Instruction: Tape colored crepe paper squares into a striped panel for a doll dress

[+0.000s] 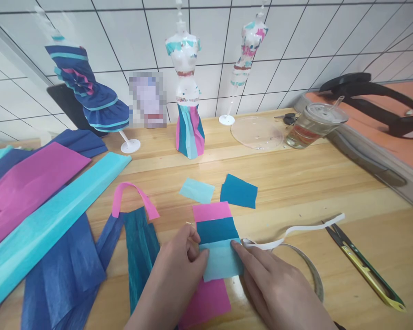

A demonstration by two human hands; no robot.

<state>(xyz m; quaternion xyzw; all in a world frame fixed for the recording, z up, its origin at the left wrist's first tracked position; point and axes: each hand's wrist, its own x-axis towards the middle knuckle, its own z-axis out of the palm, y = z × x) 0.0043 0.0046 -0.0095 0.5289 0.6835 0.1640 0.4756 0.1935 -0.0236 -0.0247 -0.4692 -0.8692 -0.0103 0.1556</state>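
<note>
While both hands work close together at the near middle of the pale wooden table (330,183), the head view shows a rectangular light-blue crepe-paper piece (223,269) between them, lying across a column of coloured paper. Above it run a dark-teal paper band (217,230) and a bright-pink paper band (211,211); below it, a larger bright-pink paper sheet (209,303) shows. The left hand (182,259) has its fingers curled in, with only a narrow gap to the thumb, whose tip touches the light-blue piece's left edge; whether they pinch it, I cannot tell. The right hand (275,279) lays its extended index fingertip on the upper right corner; its other fingers are partly hidden, so I cannot tell whether they grip anything.

Just beyond the column lie a loose pale-blue paper scrap (197,190) and a loose dark-teal paper scrap (239,191). A narrow white ribbon-like strip (306,228) runs from beside the right hand to the tips of yellow-and-green-handled metal snips (366,270). Near the left forearm hangs together a pleated dark-teal paper piece (139,256), and behind, a white mannequin (188,59) wears a striped paper skirt (190,133).
</note>
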